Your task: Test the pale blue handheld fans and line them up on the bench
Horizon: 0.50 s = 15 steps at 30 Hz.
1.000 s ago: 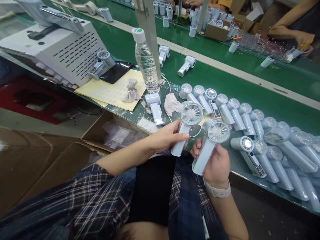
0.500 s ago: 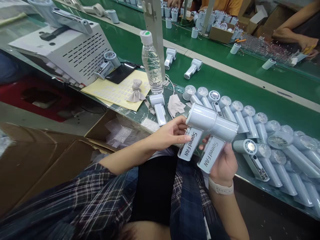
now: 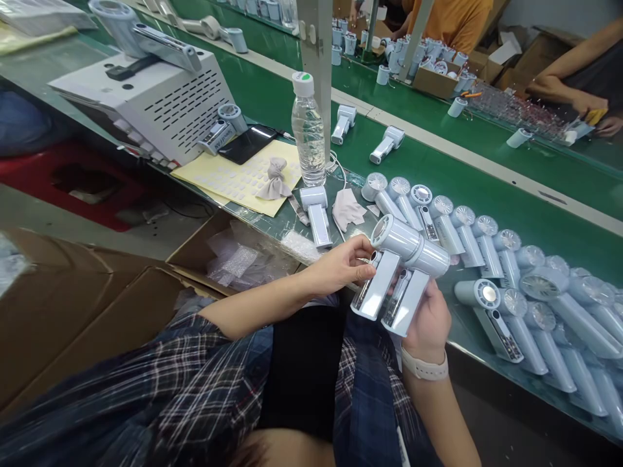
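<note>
Two pale blue handheld fans are held side by side above my lap, their heads touching end to end. My left hand grips the left handheld fan by its handle, thumb on the near side. Wrapped behind the handle of the right handheld fan is my right hand, its fingers partly hidden. Both handles point down and show narrow dark side panels. Beyond my left hand, another handheld fan lies on the bench near a crumpled grey cloth.
Rows of fans cover the bench at right. A water bottle stands beside a metal post. At left are a white vented box and a yellow sticker sheet. Below sits an open carton. Co-workers' hands show across the green belt.
Both hands have turned the two fans, so the lettered faces are out of sight and the side panels show. The fans sit slightly further left and lower in the view.
</note>
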Each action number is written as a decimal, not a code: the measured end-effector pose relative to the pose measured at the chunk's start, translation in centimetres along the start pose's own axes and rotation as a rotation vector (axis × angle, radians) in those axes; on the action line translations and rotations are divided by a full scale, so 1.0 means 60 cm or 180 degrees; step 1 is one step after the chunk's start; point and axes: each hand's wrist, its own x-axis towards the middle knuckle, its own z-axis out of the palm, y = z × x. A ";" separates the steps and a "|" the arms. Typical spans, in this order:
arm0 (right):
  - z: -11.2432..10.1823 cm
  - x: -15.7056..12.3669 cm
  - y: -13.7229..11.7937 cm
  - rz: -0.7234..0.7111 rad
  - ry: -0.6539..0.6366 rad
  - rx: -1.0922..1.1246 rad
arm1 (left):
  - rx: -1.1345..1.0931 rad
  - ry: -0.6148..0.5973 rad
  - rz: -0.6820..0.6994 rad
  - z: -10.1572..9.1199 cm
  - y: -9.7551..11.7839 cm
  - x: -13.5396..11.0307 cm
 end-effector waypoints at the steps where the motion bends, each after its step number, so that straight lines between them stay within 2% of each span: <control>1: 0.000 0.001 -0.001 -0.0028 -0.0078 -0.0038 | 0.0025 0.0018 0.0001 0.000 0.002 0.000; 4: -0.005 0.000 -0.008 -0.0421 -0.0354 -0.0364 | 0.0283 -0.0029 0.0156 -0.004 0.014 -0.002; 7: -0.014 -0.007 -0.022 -0.1412 -0.0569 -0.1281 | 0.1261 -0.0105 0.0718 -0.013 0.027 -0.007; 8: -0.016 -0.009 -0.029 -0.1819 -0.0744 -0.1672 | 0.1664 -0.0156 0.1096 -0.017 0.028 -0.007; 10: -0.017 -0.009 -0.041 -0.2637 -0.1226 -0.2292 | 0.2331 -0.0222 0.2155 -0.024 0.026 -0.003; 12: -0.013 -0.004 -0.050 -0.3275 -0.1649 -0.2529 | 0.2774 -0.0190 0.3212 -0.029 0.020 0.008; 13: -0.009 0.000 -0.053 -0.3494 -0.1716 -0.2588 | 0.2929 -0.0128 0.3571 -0.030 0.018 0.014; 15: -0.003 0.003 -0.059 -0.3619 -0.1675 -0.2871 | 0.3061 -0.0037 0.3891 -0.031 0.018 0.023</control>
